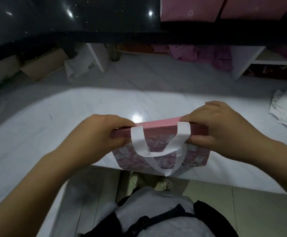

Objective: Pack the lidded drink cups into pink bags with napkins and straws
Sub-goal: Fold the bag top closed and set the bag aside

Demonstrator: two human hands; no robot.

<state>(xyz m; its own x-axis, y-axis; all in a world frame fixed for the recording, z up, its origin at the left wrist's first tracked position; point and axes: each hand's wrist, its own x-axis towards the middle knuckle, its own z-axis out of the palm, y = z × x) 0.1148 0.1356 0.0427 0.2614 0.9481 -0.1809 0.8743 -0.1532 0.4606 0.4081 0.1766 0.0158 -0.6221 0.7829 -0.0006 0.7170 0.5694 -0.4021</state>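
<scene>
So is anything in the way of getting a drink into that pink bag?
Yes: the pink bag is pinched flat at its top edge by the left hand and right hand, and its white handles drape across the front. No cup is in view.

Bag (163, 156) at counter (53, 117) near edge, between 2 hands.
</scene>
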